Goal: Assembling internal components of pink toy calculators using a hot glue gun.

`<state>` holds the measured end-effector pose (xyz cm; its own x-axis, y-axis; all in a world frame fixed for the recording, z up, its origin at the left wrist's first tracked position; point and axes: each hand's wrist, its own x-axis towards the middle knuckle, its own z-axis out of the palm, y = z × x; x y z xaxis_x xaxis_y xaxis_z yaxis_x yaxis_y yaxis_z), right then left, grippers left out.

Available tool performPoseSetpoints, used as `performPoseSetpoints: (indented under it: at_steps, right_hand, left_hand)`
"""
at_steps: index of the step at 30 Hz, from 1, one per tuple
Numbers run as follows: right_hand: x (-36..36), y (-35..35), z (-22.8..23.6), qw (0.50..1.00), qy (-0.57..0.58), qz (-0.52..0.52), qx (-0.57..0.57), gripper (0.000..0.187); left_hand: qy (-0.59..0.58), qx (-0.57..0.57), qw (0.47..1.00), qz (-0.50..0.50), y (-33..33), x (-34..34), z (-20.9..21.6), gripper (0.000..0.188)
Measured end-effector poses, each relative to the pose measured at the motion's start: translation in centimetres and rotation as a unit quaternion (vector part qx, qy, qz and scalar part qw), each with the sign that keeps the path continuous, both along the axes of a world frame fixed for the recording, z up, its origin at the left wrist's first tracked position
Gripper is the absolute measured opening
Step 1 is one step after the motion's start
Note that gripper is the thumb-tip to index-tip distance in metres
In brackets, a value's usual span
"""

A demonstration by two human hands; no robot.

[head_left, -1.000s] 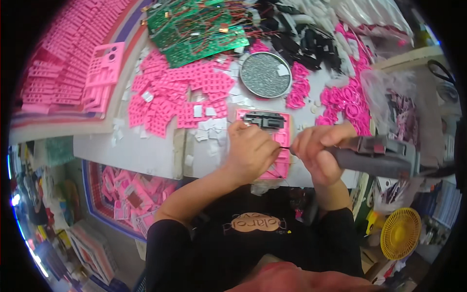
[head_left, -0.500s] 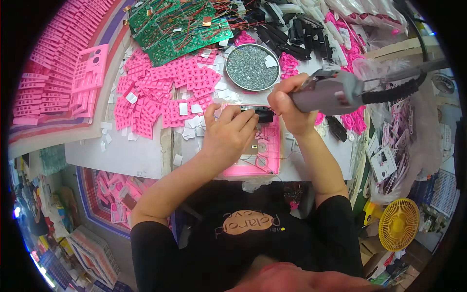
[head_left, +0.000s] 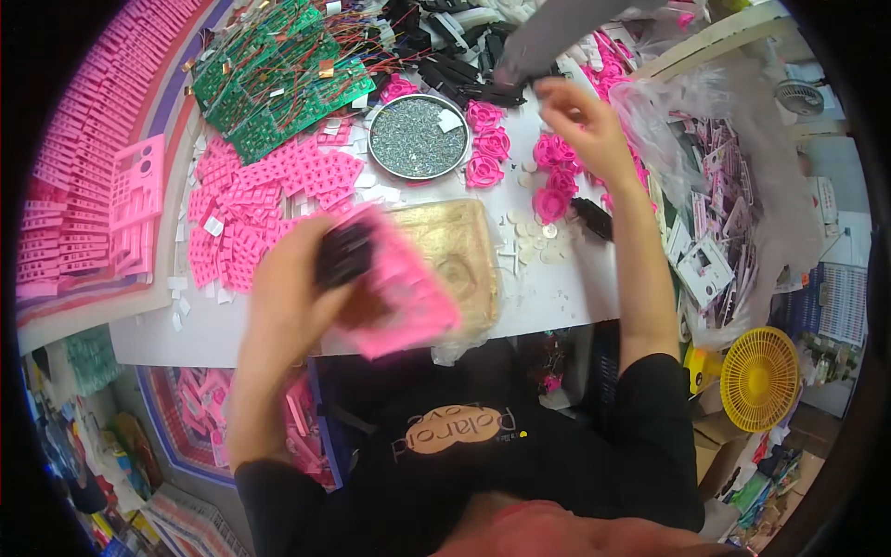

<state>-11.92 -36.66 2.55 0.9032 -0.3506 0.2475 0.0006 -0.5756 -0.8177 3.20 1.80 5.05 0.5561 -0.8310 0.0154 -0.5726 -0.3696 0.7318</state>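
A person works at a cluttered white tabletop (head_left: 566, 297). The left hand (head_left: 292, 297) has its fingers clamped around a blurred pink flat part (head_left: 399, 288) with a dark piece on it, lifted just above the tabletop's near edge. The right hand (head_left: 580, 121) reaches far back, fingers loosely apart, touching a grey tool (head_left: 548, 37). This looks like a changeover between pieces; placing the pink part would call for a free spot. A round metal dish (head_left: 418, 139) holds fine silvery bits. A shallow tan tray (head_left: 464, 255) appears empty.

Green circuit boards (head_left: 278, 84) beside a round screw tin (head_left: 415, 137).
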Motion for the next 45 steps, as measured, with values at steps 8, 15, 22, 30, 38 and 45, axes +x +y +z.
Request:
performPoseSetpoints:
  at_steps: [8,15,22,30,38,45]
  right_hand:
    - [-0.7,-4.8,-7.2,0.859,0.056,0.139,-0.490,0.008]
    - [0.0,-3.0,-6.2,0.874,-0.010,-0.028,-0.484,0.013]
    - [-4.4,7.7,-3.4,0.988,0.051,-0.031,-0.145,0.018]
    - [-4.2,15.1,-3.3,0.961,0.027,0.076,-0.264,0.015]
    - [-3.2,17.6,-4.7,0.947,0.088,0.081,-0.297,0.014]
    - [-3.3,14.8,-3.9,0.979,0.049,0.093,-0.173,0.023]
  left_hand:
    - [0.094,0.311,0.935,0.144,28.3,2.0,-0.6,0.052]
    - [-0.040,0.444,0.742,0.500,53.4,-0.5,-18.2,0.067]
    - [0.014,0.355,0.850,0.388,29.5,-0.4,-16.0,0.054]
    - [0.099,-0.030,0.979,-0.177,6.8,-9.3,-5.7,0.020]
    - [-0.169,-0.030,0.959,-0.224,-1.5,-9.2,-9.1,0.055]
    - [-0.062,-0.082,0.967,-0.234,-1.2,-7.9,-8.8,0.053]
